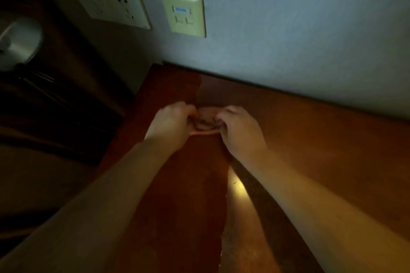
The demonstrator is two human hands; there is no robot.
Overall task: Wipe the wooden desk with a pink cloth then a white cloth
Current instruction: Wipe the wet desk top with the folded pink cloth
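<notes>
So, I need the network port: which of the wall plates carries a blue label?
The smaller square plate, right of the wide socket plate; only it bears a blue label near its top.

- I'm seeing the left forearm and right forearm reaching forward from the lower corners, converging toward the middle.
- The left hand is lying knuckles-up, fingers curled, pinching the left edge of the pink cloth.
- The right hand is mirroring it, fingers curled on the cloth's right edge.
- Both hands are sitting near each other, apart, with wrists fairly straight.
</notes>
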